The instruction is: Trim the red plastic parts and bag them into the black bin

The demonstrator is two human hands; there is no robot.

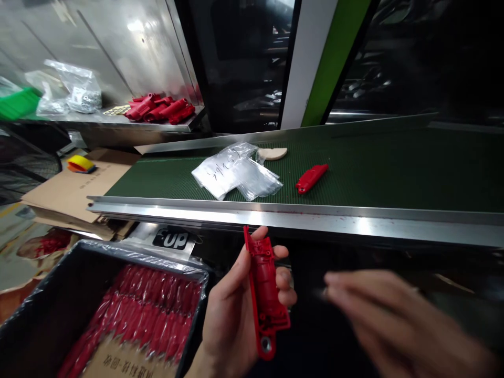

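Observation:
My left hand is wrapped around a red plastic housing half, its hollow inner side turned up toward me. At the housing's lower end is an eyelet with a metal ring in it. To the right, apart from the housing, my right hand is smeared by motion. Its fingertips are pinched together, with a tiny glint at them that I cannot make out. Beyond both hands, another red plastic part lies on the green conveyor belt.
Plastic bags and a pale curved piece lie on the belt, behind its metal rail. A lined bin at lower left holds bagged red parts. Red parts are piled on a metal shelf; flat cardboard carries yellow tape.

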